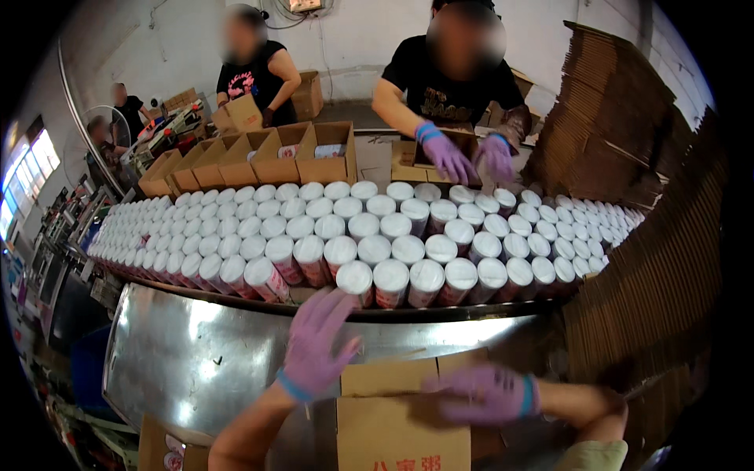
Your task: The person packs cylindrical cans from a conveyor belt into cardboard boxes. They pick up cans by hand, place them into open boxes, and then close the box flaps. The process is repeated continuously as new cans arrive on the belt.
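My left hand (318,345), in a purple glove with a blue band at the wrist, is raised with fingers apart just in front of the nearest row of cans. Its fingertips come close to a gap in that row, beside a white-lidded can (354,279); I cannot tell whether they touch it. My right hand (488,392), gloved the same way and blurred at the fingers, stretches flat above a cardboard box (404,436) with red print. The box stands right before me on a metal table (212,337), its flaps (389,377) on the far side.
Many upright cans with white lids (377,250) fill the long conveyor bed. Across it, a person's purple-gloved hands (463,159) reach over the far cans. Open boxes (259,157) line the far left. Tall stacks of flattened cardboard (664,275) rise at the right. Another box (161,447) is lower left.
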Demonstrator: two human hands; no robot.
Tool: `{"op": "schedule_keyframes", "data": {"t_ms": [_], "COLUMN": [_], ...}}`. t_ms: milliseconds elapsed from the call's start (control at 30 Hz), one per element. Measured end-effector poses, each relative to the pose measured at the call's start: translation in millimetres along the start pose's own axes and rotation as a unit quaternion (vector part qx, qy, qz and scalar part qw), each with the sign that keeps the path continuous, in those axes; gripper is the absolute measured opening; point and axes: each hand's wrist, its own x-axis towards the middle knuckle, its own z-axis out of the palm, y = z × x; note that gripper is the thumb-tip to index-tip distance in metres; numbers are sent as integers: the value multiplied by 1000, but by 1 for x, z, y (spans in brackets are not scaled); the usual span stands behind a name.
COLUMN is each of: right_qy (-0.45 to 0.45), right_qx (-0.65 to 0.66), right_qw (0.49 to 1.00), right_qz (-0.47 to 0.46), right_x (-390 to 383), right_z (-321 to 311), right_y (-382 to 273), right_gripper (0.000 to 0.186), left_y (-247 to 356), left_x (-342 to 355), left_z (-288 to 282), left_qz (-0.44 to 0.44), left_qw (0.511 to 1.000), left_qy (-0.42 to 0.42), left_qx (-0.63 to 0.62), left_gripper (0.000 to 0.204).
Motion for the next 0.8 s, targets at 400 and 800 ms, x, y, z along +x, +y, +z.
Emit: {"op": "schedule_keyframes", "data": {"t_ms": [400, 800], "right_qy": [195, -302], "right_qx": [-539, 186], "right_qw": [817, 898], "right_qz": [61, 260], "right_x": [77, 44], "right_z": [-42, 0], "right_y": [111, 58], "right_gripper": [81, 76], "left_y": [-19, 9], "left_x": [69, 1], "left_z": [113, 51], "left_qz": [95, -87], "left_qw": [974, 783], "left_qy": [-108, -576], "left_qx": [177, -217], "left_gripper": [77, 71]}}
